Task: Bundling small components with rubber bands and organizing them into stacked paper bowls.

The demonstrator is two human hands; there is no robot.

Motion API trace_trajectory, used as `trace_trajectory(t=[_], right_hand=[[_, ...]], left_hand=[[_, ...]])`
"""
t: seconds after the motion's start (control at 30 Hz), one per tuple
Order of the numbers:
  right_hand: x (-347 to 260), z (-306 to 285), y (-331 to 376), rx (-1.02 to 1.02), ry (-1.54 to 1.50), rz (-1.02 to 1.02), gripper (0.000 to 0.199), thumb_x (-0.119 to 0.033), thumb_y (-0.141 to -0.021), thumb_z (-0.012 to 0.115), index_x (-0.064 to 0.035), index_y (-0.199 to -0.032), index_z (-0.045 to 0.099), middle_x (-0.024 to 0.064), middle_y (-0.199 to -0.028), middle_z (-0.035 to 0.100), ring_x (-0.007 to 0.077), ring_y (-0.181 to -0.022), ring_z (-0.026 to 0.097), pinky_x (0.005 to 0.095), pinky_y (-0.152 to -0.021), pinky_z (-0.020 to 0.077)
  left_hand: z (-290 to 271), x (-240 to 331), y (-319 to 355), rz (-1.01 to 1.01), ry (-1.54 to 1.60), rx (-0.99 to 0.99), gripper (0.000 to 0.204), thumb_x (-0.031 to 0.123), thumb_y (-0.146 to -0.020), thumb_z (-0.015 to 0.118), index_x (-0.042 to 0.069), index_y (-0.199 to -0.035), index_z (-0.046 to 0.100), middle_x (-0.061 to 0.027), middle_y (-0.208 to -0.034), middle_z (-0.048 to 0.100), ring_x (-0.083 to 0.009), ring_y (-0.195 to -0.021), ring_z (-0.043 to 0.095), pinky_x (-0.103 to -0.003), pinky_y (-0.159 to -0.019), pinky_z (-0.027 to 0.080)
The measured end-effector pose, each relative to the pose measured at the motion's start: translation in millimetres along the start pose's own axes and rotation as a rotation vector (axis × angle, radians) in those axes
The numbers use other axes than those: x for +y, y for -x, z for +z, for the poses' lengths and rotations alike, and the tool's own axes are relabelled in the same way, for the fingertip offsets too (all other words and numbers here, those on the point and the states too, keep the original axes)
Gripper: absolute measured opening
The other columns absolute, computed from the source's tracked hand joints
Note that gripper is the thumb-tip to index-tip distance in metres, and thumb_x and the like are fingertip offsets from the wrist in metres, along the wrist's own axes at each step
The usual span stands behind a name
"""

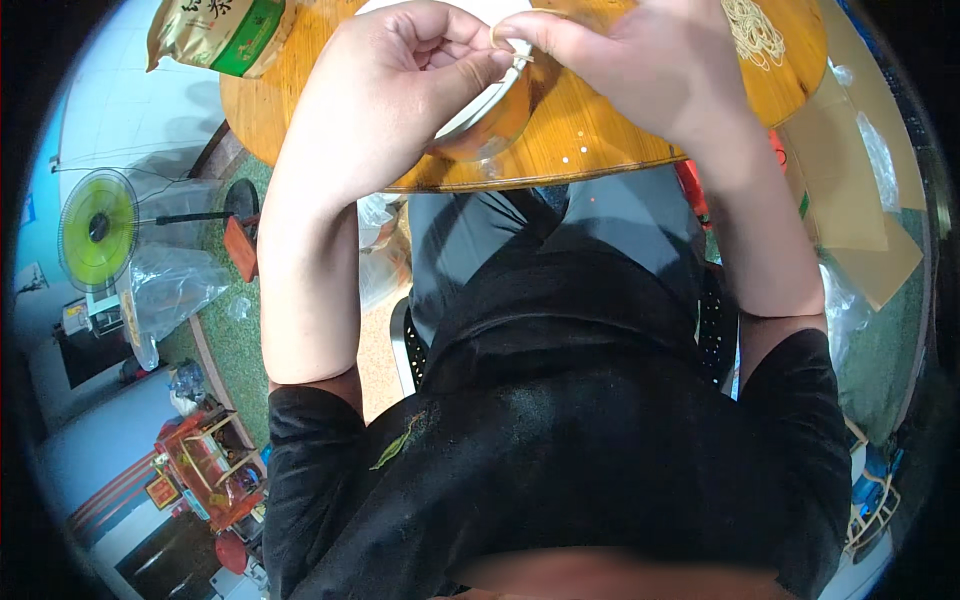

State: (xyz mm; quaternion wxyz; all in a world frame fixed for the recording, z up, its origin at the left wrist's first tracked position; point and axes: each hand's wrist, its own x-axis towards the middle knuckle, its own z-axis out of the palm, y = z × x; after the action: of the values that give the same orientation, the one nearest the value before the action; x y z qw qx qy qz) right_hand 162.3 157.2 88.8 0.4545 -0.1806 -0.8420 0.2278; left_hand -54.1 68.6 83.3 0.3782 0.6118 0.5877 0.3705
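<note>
My left hand [385, 95] and my right hand [640, 65] meet over a glass bowl [490, 125] with a white rim that stands on a round wooden table [590, 140]. Between the fingertips of both hands I pinch a thin pale strand [515, 50], too small to tell what it is. The bowl is mostly hidden under my left hand. A small pile of pale noodle-like strands [755, 35] lies on the table to the right of my right hand.
A green and gold bag [215, 30] lies at the table's far left. A green fan [95, 230] and clear plastic bags [170, 290] are on the floor to my left. Brown cardboard [850, 190] lies to my right. I sit on a black chair [405, 345].
</note>
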Motion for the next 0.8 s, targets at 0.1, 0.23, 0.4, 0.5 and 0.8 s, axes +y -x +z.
trace_trajectory(t=[0.1, 0.23, 0.4, 0.5, 0.8], right_hand=[[6.7, 18.4, 23.0, 0.468, 0.066, -0.147, 0.012, -0.005, -0.083, 0.086, -0.0004, -0.089, 0.077, 0.0116, -0.084, 0.070, 0.0230, -0.076, 0.070, 0.0366, -0.068, 0.0537], [8.9, 33.3, 65.5, 0.380, 0.109, -0.251, 0.018, 0.004, -0.083, 0.089, 0.0001, -0.096, 0.078, 0.0066, -0.089, 0.070, 0.0158, -0.078, 0.069, 0.0269, -0.070, 0.0547], [4.6, 48.8, 69.4, 0.299, -0.074, 0.082, 0.014, 0.001, -0.086, 0.089, -0.0016, -0.100, 0.084, 0.0037, -0.087, 0.070, 0.0099, -0.075, 0.067, 0.0238, -0.068, 0.0533], [9.7, 48.2, 66.1, 0.257, -0.087, 0.145, 0.012, -0.002, -0.091, 0.086, -0.0009, -0.102, 0.083, 0.0019, -0.087, 0.070, 0.0073, -0.075, 0.064, 0.0225, -0.068, 0.0512], [8.8, 42.6, 49.5, 0.311, -0.310, -0.002, 0.009, 0.000, -0.091, 0.081, 0.0025, -0.092, 0.073, 0.0094, -0.086, 0.068, 0.0180, -0.074, 0.068, 0.0311, -0.065, 0.0510]], left_hand=[[-4.0, -1.2, -0.3, -0.028, 0.016, -0.006, 0.016, 0.009, -0.108, 0.073, -0.004, -0.116, 0.075, -0.0046, -0.105, 0.080, -0.0093, -0.098, 0.073, -0.024, -0.091, 0.057], [-3.6, 0.0, -3.6, -0.095, 0.082, -0.050, 0.016, 0.010, -0.107, 0.071, -0.004, -0.115, 0.074, -0.0051, -0.102, 0.080, -0.0092, -0.095, 0.072, -0.024, -0.089, 0.056], [-8.2, -3.9, -3.0, -0.016, 0.031, -0.087, 0.015, 0.009, -0.106, 0.071, -0.003, -0.114, 0.075, -0.0045, -0.099, 0.079, -0.0091, -0.090, 0.070, -0.025, -0.086, 0.055], [-9.2, -4.7, -4.8, -0.005, 0.026, -0.082, 0.014, 0.010, -0.106, 0.071, -0.002, -0.114, 0.075, -0.0034, -0.099, 0.078, -0.0090, -0.090, 0.069, -0.025, -0.085, 0.054], [14.6, 1.4, -14.9, 0.272, 0.503, -0.198, 0.003, -0.003, -0.105, 0.072, -0.003, -0.108, 0.072, -0.0043, -0.098, 0.076, -0.0088, -0.086, 0.069, -0.024, -0.079, 0.057]])
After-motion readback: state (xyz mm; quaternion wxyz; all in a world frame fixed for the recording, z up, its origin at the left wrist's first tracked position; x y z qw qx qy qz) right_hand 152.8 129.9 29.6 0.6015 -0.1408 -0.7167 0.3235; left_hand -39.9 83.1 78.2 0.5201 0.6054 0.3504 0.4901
